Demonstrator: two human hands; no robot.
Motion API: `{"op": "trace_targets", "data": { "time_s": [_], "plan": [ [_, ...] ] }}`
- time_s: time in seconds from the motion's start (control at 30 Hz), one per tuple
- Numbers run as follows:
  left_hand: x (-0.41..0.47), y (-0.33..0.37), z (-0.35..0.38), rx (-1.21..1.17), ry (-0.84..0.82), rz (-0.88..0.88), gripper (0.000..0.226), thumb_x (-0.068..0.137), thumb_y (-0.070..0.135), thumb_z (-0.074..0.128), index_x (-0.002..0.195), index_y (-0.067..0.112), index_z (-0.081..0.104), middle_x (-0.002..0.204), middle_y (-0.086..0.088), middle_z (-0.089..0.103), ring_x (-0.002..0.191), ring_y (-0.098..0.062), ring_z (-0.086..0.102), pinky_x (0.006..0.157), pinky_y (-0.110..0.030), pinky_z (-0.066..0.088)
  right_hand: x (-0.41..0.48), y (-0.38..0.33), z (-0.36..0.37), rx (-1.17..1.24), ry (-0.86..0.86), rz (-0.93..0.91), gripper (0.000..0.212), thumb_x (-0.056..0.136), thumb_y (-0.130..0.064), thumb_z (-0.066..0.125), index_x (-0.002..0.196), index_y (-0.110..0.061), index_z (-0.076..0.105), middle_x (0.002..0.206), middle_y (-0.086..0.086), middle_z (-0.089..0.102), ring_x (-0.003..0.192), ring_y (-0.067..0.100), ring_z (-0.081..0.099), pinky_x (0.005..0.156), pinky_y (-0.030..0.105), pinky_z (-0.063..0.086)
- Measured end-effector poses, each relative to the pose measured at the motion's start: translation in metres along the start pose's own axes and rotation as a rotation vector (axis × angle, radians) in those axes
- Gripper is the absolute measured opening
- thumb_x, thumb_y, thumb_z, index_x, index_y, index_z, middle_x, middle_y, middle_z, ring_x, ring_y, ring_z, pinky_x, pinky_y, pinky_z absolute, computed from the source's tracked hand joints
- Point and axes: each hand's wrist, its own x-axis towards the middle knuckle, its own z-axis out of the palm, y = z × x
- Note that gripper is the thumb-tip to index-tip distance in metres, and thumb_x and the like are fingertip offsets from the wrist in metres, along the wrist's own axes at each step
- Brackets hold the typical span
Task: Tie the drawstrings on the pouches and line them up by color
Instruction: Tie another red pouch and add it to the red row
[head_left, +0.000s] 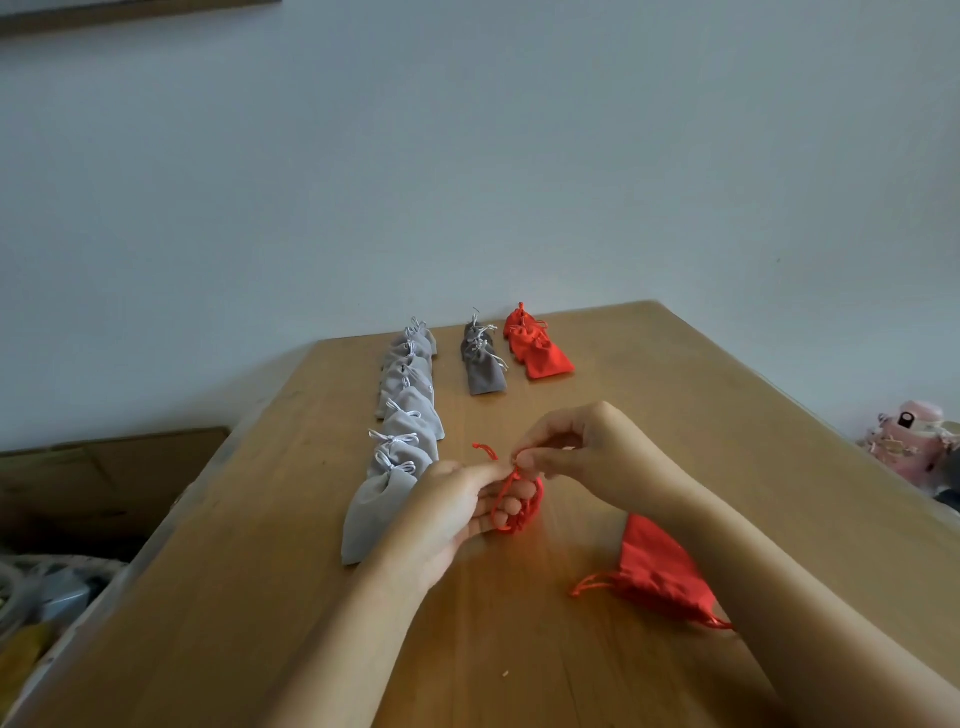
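The left hand (457, 512) holds a red pouch (530, 512) in its fingers. The right hand (587, 452), touching the left, pinches the drawstring (506, 486) just above it. A second pouch (660, 571) lies beside the right forearm. Beyond the hands, the wooden surface (727, 415) carries a light grey row (405, 410), a dark grey row (483, 364) and a red row (537, 348), reaching towards a pale wall (467, 156).

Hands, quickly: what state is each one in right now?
Left hand: holding the red pouch at its fingers.
Right hand: pinching the pouch's red drawstring.
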Motion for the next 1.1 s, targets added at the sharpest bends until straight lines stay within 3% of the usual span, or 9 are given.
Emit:
{"op": "trace_targets", "data": {
  "time_s": [0.1,0.23,0.37,0.57,0.73,0.8,0.93,1.0,1.1],
  "plan": [
    [-0.001,0.002,-0.002,-0.081,-0.01,0.035,0.014,0.089,0.011,0.062,0.084,0.003,0.071,0.074,-0.008,0.069,0.061,-0.012,0.06,0.058,-0.018,0.051,-0.001,-0.003,-0.002,0.103,-0.057,0.006,0.011,0.083,-0.013,0.075,0.093,-0.015,0.071,0.091,0.002,0.074,0.075,0.01,0.065,0.06,0.022,0.05],
    [-0.002,0.006,-0.002,-0.202,-0.068,0.051,0.014,0.082,0.012,0.064,0.075,0.01,0.076,0.078,-0.007,0.071,0.06,-0.009,0.061,0.058,-0.017,0.051,-0.003,-0.003,-0.001,0.072,-0.162,0.023,0.042,0.076,-0.011,0.081,0.111,-0.023,0.061,0.104,-0.006,0.066,0.073,0.01,0.058,0.055,0.019,0.046],
    [-0.006,0.011,-0.006,-0.226,-0.159,0.076,0.013,0.071,0.014,0.066,0.071,0.01,0.078,0.072,-0.005,0.071,0.058,-0.008,0.062,0.06,-0.018,0.053,-0.004,-0.005,0.003,0.035,-0.202,0.027,0.023,0.081,-0.017,0.077,0.102,-0.015,0.067,0.082,-0.008,0.069,0.066,0.007,0.061,0.057,0.016,0.045],
    [-0.007,0.015,-0.014,-0.122,-0.187,0.16,0.01,0.067,0.008,0.067,0.068,0.009,0.078,0.071,-0.005,0.071,0.06,-0.008,0.064,0.061,-0.018,0.054,-0.001,-0.005,0.001,0.188,-0.208,-0.001,0.01,0.081,-0.002,0.069,0.089,-0.006,0.068,0.093,0.019,0.069,0.079,0.017,0.064,0.075,0.029,0.053],
    [-0.008,0.017,-0.019,0.107,-0.197,0.172,0.009,0.06,0.013,0.072,0.067,0.016,0.078,0.069,-0.001,0.071,0.066,-0.006,0.066,0.063,-0.016,0.052,-0.003,-0.009,-0.005,0.29,-0.242,0.017,0.008,0.072,-0.007,0.06,0.078,-0.01,0.064,0.071,-0.003,0.064,0.069,0.008,0.058,0.065,0.021,0.047],
    [-0.008,0.017,-0.018,0.172,-0.151,0.199,0.009,0.061,0.013,0.074,0.07,0.016,0.077,0.068,-0.001,0.071,0.064,-0.004,0.066,0.058,-0.013,0.049,-0.004,-0.01,-0.005,0.264,-0.257,0.026,0.007,0.073,-0.007,0.059,0.077,-0.011,0.063,0.07,-0.003,0.062,0.067,0.008,0.055,0.063,0.021,0.045],
    [-0.005,0.014,-0.013,0.325,0.096,0.314,0.013,0.072,0.003,0.078,0.074,0.012,0.069,0.052,0.007,0.064,0.045,0.001,0.054,0.043,-0.008,0.035,-0.004,-0.009,-0.003,0.237,-0.23,0.052,0.006,0.073,-0.01,0.059,0.077,-0.012,0.063,0.074,0.002,0.061,0.066,0.009,0.051,0.06,0.02,0.041],
    [-0.004,0.01,-0.012,0.432,0.224,0.437,0.015,0.073,0.004,0.08,0.072,0.015,0.07,0.051,0.008,0.063,0.044,0.001,0.054,0.044,-0.008,0.036,-0.005,-0.007,-0.001,0.283,-0.223,0.093,0.004,0.078,-0.008,0.063,0.081,-0.009,0.065,0.075,0.006,0.063,0.062,0.01,0.051,0.057,0.02,0.038],
    [-0.002,0.004,-0.01,0.54,0.382,0.657,0.015,0.072,0.004,0.081,0.072,0.016,0.072,0.063,0.007,0.07,0.059,-0.002,0.066,0.058,-0.011,0.049,-0.006,-0.004,0.003,0.258,-0.214,0.143,0.011,0.091,-0.011,0.061,0.09,-0.004,0.07,0.073,0.009,0.063,0.058,0.014,0.045,0.055,0.021,0.035]
  ]
}}
